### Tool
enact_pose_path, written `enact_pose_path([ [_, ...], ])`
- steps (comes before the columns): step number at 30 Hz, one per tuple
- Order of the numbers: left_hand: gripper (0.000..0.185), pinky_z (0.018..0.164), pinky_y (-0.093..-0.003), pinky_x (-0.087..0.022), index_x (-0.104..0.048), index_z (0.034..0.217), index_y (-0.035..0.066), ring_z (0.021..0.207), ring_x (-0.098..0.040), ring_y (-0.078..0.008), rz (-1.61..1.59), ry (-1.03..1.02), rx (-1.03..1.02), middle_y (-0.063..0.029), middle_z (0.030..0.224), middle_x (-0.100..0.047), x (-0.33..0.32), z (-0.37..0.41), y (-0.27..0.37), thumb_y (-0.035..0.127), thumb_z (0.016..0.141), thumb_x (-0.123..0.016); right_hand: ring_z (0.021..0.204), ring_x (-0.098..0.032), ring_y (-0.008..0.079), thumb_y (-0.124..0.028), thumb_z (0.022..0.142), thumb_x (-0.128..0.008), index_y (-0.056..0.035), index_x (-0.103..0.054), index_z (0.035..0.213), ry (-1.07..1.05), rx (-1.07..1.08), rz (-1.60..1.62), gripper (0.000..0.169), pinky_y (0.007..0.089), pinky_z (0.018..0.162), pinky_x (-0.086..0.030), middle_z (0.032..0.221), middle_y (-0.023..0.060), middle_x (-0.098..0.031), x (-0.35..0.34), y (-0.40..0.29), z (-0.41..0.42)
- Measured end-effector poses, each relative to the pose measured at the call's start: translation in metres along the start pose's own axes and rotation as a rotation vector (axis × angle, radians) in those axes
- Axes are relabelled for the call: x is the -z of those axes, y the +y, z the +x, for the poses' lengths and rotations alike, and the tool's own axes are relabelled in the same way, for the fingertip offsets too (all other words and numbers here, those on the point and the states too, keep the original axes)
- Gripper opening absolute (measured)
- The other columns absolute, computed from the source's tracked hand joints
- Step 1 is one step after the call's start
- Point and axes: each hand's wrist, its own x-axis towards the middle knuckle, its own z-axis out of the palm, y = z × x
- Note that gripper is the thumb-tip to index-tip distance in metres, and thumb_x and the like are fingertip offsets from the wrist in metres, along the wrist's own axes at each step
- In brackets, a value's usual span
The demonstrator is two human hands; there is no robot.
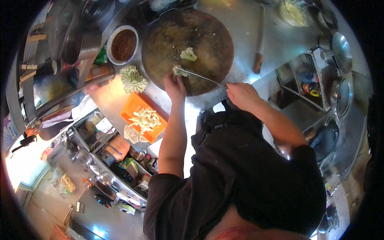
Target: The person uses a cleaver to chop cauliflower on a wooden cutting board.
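Note:
On a round wooden chopping block (pixel 162 39), my left hand (pixel 175 87) holds a small cauliflower piece (pixel 179 70) near the block's front edge. My right hand (pixel 243 95) grips a knife (pixel 204 77), its blade seen edge-on and reaching left to the cauliflower. Whether the blade has cut in, I cannot tell. Another cauliflower floret (pixel 188 54) lies loose just beyond. Left of the block sits a larger cauliflower chunk (pixel 133 79). An orange plastic basket (pixel 127 110) holding cut cauliflower pieces (pixel 145 119) stands beside my left forearm.
A white-rimmed bowl of dark brown sauce (pixel 123 45) is at the block's left. A long wooden-handled tool (pixel 258 61) lies on the steel counter (pixel 244 36) to the right. A bowl of pale food (pixel 295 13) stands far right, near a perforated strainer (pixel 342 52).

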Motion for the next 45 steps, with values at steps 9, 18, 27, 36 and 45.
enact_pose_path([
  [9,0.034,0.088,-0.0445,-0.052,-0.06,0.122,0.001,0.102,-0.063,-0.04,0.042,-0.071,-0.065,-0.0219,0.113,-0.064,0.006,-0.003,-0.004,0.011,0.092,-0.072,0.094,-0.069,0.046,-0.02,0.097,-0.053,-0.002,-0.066,0.1,-0.026,-0.054,0.061,0.022,0.0585,0.083,-0.052,0.096,0.0245,-0.072,-0.026,-0.019,0.042],
  [18,0.034,0.092,-0.0435,-0.051,-0.061,0.122,0.001,0.107,-0.062,-0.0392,0.104,-0.012,-0.126,-0.0208,0.115,-0.064,0.022,-0.023,-0.009,0.011,0.092,-0.073,0.093,-0.068,0.0468,-0.023,0.1,-0.052,-0.0025,-0.062,0.103,-0.043,-0.042,0.023,0.023,0.0584,0.083,-0.053,0.097,0.0244,-0.071,-0.008,-0.002,0.016],
  [27,0.032,0.093,-0.0463,-0.05,-0.068,0.116,0.003,0.106,-0.061,-0.0396,0.09,-0.009,-0.078,-0.0209,0.113,-0.063,0.013,0.0,0.004,0.014,0.086,-0.072,0.084,-0.069,0.0467,-0.023,0.1,-0.056,-0.0033,-0.062,0.106,0.041,-0.036,0.001,0.022,0.059,0.077,-0.054,0.088,0.0231,-0.071,-0.018,-0.004,-0.021],
  [36,0.046,0.097,-0.0477,-0.049,-0.064,0.129,0.001,0.111,-0.059,-0.043,0.124,-0.069,-0.079,-0.0245,0.121,-0.06,0.01,-0.003,0.003,0.014,0.085,-0.07,0.084,-0.07,0.0464,-0.023,0.1,-0.056,-0.0032,-0.064,0.107,0.034,-0.071,0.005,0.022,0.0584,0.077,-0.054,0.089,0.0234,-0.072,-0.033,-0.019,-0.018],
  [45,0.042,0.094,-0.0498,-0.049,-0.062,0.121,0.0,0.107,-0.061,-0.0431,0.145,-0.051,-0.033,-0.0227,0.111,-0.066,0.006,-0.002,0.002,0.019,0.084,-0.074,0.086,-0.07,0.0449,-0.022,0.1,-0.057,-0.0044,-0.067,0.113,0.032,-0.092,-0.063,0.025,0.0566,0.078,-0.056,0.096,0.0215,-0.073,-0.016,-0.025,-0.02],
])
